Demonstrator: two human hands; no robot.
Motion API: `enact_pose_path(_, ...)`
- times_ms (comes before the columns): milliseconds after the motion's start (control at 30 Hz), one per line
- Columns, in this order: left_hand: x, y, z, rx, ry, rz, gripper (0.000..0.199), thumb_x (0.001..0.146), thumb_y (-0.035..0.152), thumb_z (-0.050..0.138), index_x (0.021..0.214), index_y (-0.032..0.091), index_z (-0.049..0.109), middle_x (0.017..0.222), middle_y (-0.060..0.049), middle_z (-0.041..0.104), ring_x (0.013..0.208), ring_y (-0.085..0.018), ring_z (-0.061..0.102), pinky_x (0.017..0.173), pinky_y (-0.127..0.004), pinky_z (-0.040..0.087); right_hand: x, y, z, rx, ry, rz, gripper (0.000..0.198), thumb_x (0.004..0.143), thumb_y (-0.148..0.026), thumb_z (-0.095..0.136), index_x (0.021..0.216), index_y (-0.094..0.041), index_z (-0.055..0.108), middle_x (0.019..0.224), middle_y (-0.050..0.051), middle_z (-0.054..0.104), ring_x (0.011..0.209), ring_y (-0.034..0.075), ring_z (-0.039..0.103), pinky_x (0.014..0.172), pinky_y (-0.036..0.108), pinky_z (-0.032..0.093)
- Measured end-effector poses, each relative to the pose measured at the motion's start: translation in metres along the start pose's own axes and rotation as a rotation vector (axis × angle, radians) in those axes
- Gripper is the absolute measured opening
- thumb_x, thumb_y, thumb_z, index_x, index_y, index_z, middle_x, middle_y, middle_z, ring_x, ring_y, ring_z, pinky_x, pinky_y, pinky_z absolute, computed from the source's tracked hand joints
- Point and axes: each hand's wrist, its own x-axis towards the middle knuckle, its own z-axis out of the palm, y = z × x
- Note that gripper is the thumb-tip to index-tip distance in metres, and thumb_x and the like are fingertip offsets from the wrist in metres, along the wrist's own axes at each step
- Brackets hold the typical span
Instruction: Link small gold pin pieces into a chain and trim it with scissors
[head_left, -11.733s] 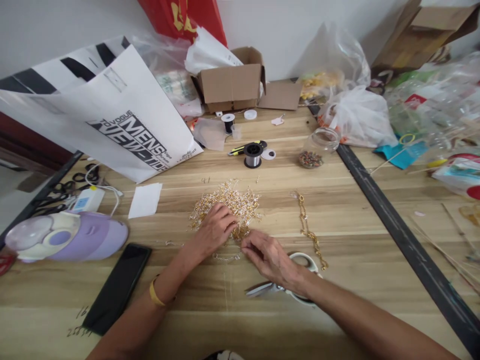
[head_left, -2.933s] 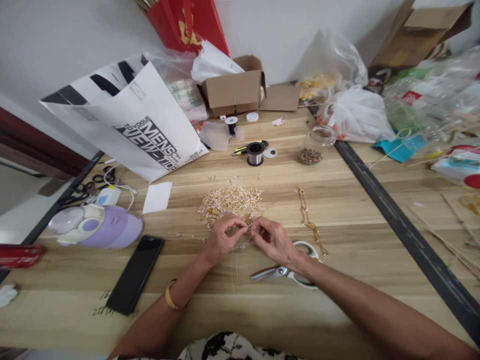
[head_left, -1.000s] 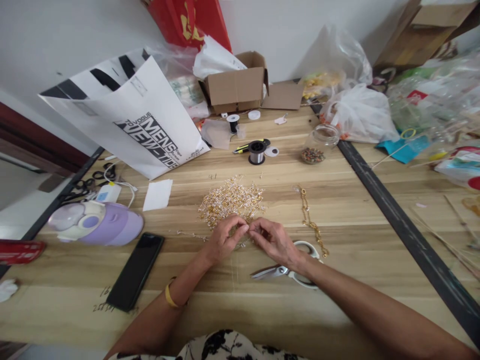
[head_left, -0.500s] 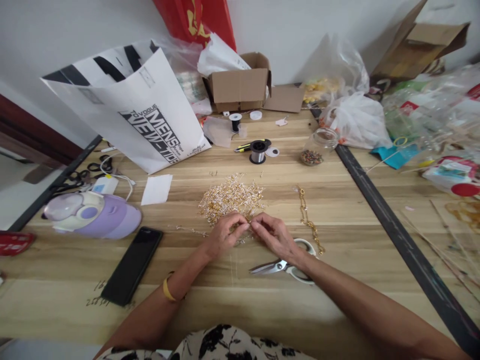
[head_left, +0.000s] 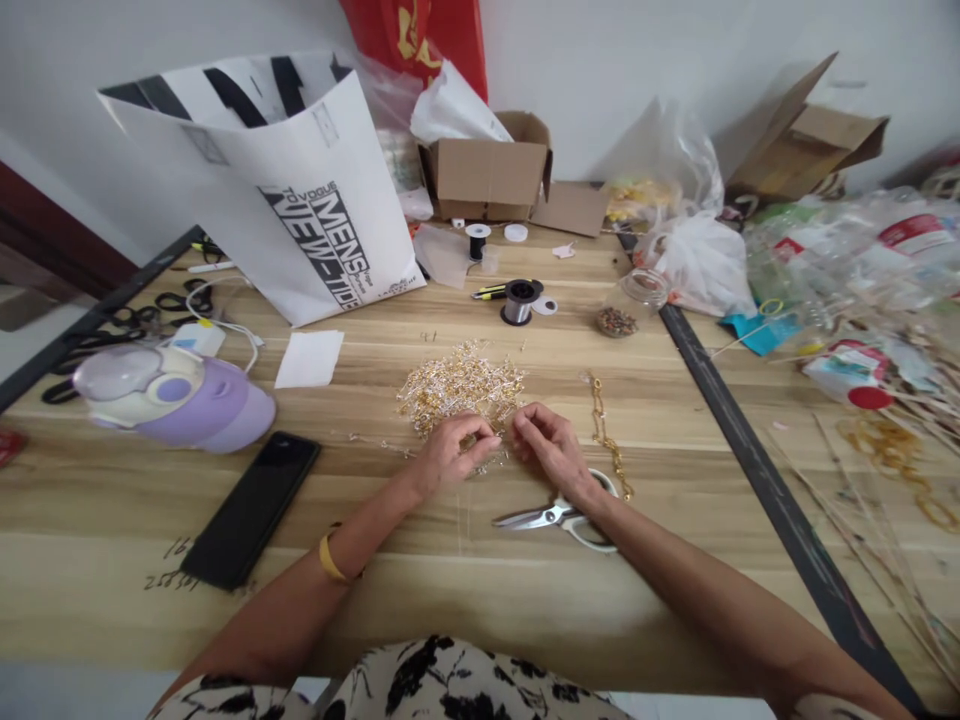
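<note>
Both hands are at the near edge of a pile of small gold and silver jewellery pieces (head_left: 461, 382). My left hand (head_left: 455, 450) is closed in a pinch, thumb against forefinger; what lies between them is too small to name. A short gap to the right, my right hand (head_left: 551, 447) is also pinched, its fingertips partly hidden. A thin beaded strand (head_left: 375, 442) runs out to the left of my left hand. Scissors with white handles (head_left: 551, 515) lie partly open beneath my right wrist. Beyond that wrist is a gold chain (head_left: 600, 415).
A spool of silver wire (head_left: 517, 302), a craft knife (head_left: 489, 292) and a jar of beads (head_left: 621, 318) stand farther back. On the left are a black phone (head_left: 251, 510), a purple bottle (head_left: 180, 395) and a white paper bag (head_left: 300, 210). Plastic bags (head_left: 697, 260) fill the back right.
My hands have moved apart from each other, the right one slightly to the right. The whole view has shifted a little. Scissors and pile look unchanged.
</note>
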Motion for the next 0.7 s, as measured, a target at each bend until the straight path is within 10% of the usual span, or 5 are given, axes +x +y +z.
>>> enact_pose_path(700,-0.002,-0.003,0.005,0.122,0.105,0.102,0.018,0.084,0.021,0.054,0.066,0.015,0.055,0.064,0.000,0.057,0.064,-0.012,0.051,0.064,-0.024,0.039,-0.011,0.000,0.001,-0.267,-0.092,-0.222,0.018,0.082,-0.034,0.060,0.085,-0.016,0.061,0.070,0.001,0.058,0.057,0.011,0.048,0.052,0.023,0.038)
